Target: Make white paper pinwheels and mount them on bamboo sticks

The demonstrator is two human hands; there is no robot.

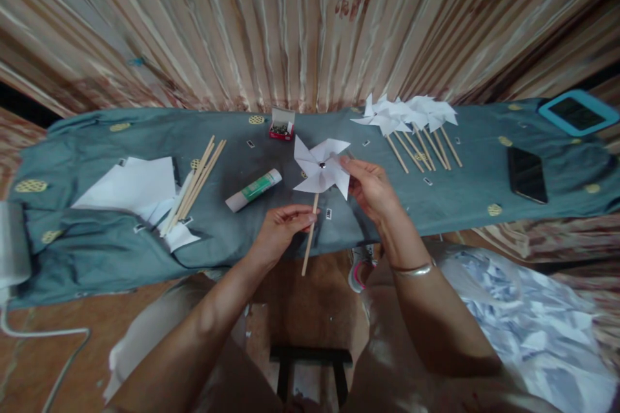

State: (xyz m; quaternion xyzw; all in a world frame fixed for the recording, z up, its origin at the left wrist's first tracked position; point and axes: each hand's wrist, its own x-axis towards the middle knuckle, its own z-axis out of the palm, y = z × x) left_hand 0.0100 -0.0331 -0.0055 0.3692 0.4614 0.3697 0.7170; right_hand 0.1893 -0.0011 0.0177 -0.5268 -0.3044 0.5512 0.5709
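Note:
A white paper pinwheel [314,175] with a metal pin at its centre stands upright on a thin wooden stick [310,242]. My left hand [281,232] pinches that stick below the paper, between thumb and fingers. At the pinwheel's right side, my right hand [371,190] has its fingers closed at the edge of a paper blade. Left of the pinwheel lies a glue stick [254,190] with a green label. Behind it sits an open small red box [281,132] of metal pins.
Several pinwheels on sticks [411,115] lie at the right rear. Loose wooden sticks [196,184] and white paper sheets [130,187] are at left. A black phone [527,174] and a blue-framed device [578,112] rest at right. A pleated curtain [310,26] hangs behind the cloth-covered table [460,200].

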